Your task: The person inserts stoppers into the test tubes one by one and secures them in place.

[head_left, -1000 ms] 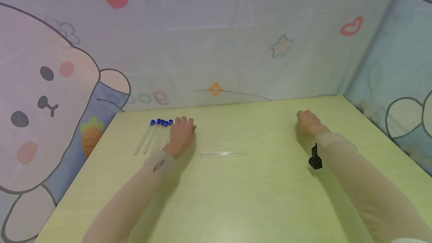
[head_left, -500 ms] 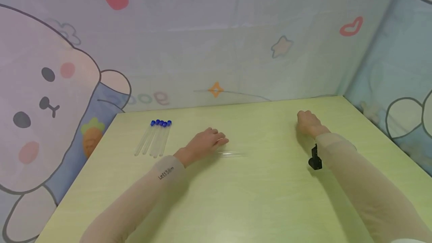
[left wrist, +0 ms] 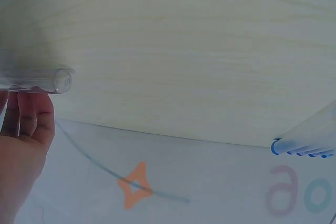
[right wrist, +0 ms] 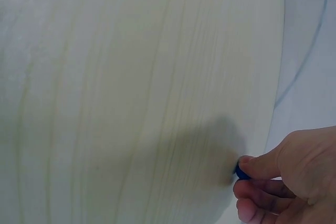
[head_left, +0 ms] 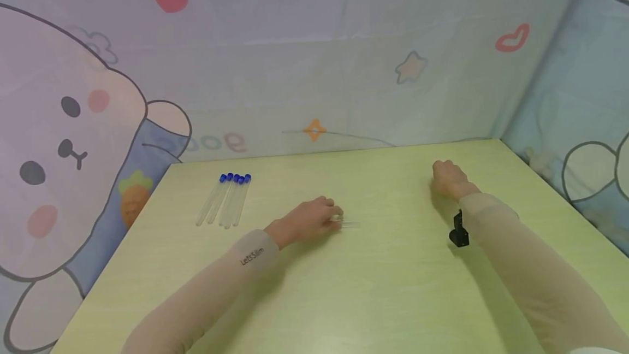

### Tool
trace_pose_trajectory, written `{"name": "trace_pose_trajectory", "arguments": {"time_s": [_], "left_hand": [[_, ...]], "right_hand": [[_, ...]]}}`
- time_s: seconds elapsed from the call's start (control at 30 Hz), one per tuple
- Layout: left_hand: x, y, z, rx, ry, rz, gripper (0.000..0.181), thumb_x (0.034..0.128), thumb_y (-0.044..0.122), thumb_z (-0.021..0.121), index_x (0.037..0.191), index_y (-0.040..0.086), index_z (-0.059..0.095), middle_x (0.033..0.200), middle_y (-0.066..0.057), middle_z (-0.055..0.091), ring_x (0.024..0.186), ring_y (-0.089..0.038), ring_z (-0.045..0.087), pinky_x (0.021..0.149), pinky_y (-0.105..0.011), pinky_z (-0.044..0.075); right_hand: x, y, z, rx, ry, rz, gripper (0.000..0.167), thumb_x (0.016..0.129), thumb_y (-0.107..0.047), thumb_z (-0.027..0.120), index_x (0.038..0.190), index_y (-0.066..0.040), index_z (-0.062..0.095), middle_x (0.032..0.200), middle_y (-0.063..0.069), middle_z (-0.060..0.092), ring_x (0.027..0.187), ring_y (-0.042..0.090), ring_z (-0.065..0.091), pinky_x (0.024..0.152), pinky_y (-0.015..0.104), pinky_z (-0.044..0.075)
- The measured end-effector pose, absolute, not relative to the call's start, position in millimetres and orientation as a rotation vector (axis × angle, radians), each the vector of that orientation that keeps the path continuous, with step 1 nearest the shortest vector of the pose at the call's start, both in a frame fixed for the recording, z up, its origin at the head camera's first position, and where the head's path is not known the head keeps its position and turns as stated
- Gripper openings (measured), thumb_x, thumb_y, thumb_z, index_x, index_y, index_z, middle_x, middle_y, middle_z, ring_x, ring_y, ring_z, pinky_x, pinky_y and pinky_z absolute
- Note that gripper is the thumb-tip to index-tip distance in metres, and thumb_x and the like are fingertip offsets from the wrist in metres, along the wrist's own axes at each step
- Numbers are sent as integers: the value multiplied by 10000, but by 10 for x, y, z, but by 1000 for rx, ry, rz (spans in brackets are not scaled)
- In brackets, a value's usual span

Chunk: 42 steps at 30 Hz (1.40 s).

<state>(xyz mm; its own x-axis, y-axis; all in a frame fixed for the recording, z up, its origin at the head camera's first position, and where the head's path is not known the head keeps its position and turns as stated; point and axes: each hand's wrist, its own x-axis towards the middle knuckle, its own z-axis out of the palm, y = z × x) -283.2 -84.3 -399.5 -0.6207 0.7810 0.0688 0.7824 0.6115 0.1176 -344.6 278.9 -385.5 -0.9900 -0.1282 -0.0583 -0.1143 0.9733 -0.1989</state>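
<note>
A clear glass test tube (head_left: 350,224) without a visible cap lies sideways near the middle of the table, mostly covered by my left hand (head_left: 307,220). The left wrist view shows the fingers (left wrist: 29,116) of that hand curled against the test tube (left wrist: 37,81), holding it; its thumb is largely out of frame. Over on the right side, my right hand (head_left: 449,179) is low at the table. Between thumb and index finger it pinches a small blue cap (right wrist: 242,171), seen only in the right wrist view.
Several capped test tubes (head_left: 223,204) lie in a row at the table's left rear, their blue caps (head_left: 237,178) pointing toward the back wall. A printed cloth backdrop (head_left: 314,70) rises behind the table (head_left: 368,288). A black wrist device (head_left: 459,232) hangs at the right sleeve.
My left hand has left the row of capped tubes, moved right and come onto the loose test tube, gripping it. My right hand has stayed in place.
</note>
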Motion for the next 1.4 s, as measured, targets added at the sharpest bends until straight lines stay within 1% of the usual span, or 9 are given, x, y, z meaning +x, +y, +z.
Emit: {"name": "trace_pose_trajectory", "arguments": {"time_s": [0.23, 0.5, 0.63, 0.73, 0.87, 0.93, 1.07, 1.23, 1.4], "left_hand": [[-2837, -813, -4009, -1370, -2806, -221, 156, 968, 116, 550, 1058, 121, 677, 897, -7, 587, 817, -132, 491, 677, -241, 430], [-2851, -833, -3922, -1239, -2799, -312, 193, 942, 88, 601, 1126, 67, 657, 1020, -62, 626, 936, -202, 555, 757, -315, 508], [-2918, -854, -3876, -1110, -2772, -407, 217, 941, 109, 613, 1146, 47, 647, 1042, -77, 624, 954, -216, 563, 739, -305, 511], [-2974, -867, -3850, -1018, -2765, -510, 217, 938, 114, 618, 1141, 43, 647, 1032, -79, 631, 958, -222, 573, 736, -312, 510], [-3016, -886, -3814, -949, -2750, -643, 215, 926, 98, 630, 1130, 34, 656, 990, -83, 640, 948, -236, 576, 742, -342, 504], [-3027, -892, -3803, -936, -2741, -674, 212, 919, 88, 636, 1121, 28, 659, 971, -87, 644, 932, -242, 575, 733, -345, 500], [-3044, -894, -3802, -921, -2732, -672, 200, 915, 88, 642, 1106, 32, 662, 949, -80, 643, 904, -235, 570, 704, -327, 484], [-3058, -876, -3792, -916, -2725, -663, 203, 918, 90, 640, 1111, 33, 662, 944, -78, 643, 888, -229, 567, 691, -314, 475], [-3066, -852, -3769, -907, -2716, -658, 205, 919, 94, 640, 1114, 33, 661, 945, -78, 645, 886, -226, 571, 693, -318, 479]], "right_hand": [[-3430, 2802, -3859, -186, 3036, -317, 145, 925, 56, 377, 951, 116, 507, 876, 262, 538, 688, 265, 436, 589, 358, 383], [-3429, 2769, -3841, -161, 3056, -384, 158, 895, 13, 415, 906, 99, 548, 840, 238, 575, 671, 253, 479, 567, 352, 415], [-3413, 2664, -3764, -193, 3131, -556, 179, 838, -25, 484, 665, -4, 521, 584, 88, 503, 526, 151, 392, 471, 270, 339], [-3389, 2555, -3660, -241, 3184, -731, 231, 864, -53, 522, 635, -35, 530, 540, 35, 466, 492, 116, 365, 477, 238, 300], [-3361, 2416, -3507, -199, 3120, -1055, 198, 920, -111, 586, 916, 66, 676, 781, 166, 671, 595, 183, 587, 547, 272, 464], [-3346, 2363, -3444, -120, 3039, -1219, 230, 937, -147, 597, 989, 61, 679, 819, 140, 678, 615, 159, 606, 565, 262, 499], [-3309, 2273, -3352, -26, 2910, -1428, 261, 942, -193, 610, 1049, 42, 652, 850, 48, 651, 608, 87, 576, 585, 249, 521], [-3285, 2196, -3299, -41, 2840, -1523, 298, 944, -197, 603, 1125, 40, 596, 944, 93, 665, 602, 74, 577, 607, 273, 539], [-3272, 2144, -3267, -61, 2809, -1535, 310, 957, -202, 588, 1158, 31, 624, 893, 24, 650, 616, 79, 574, 612, 270, 531]]}}
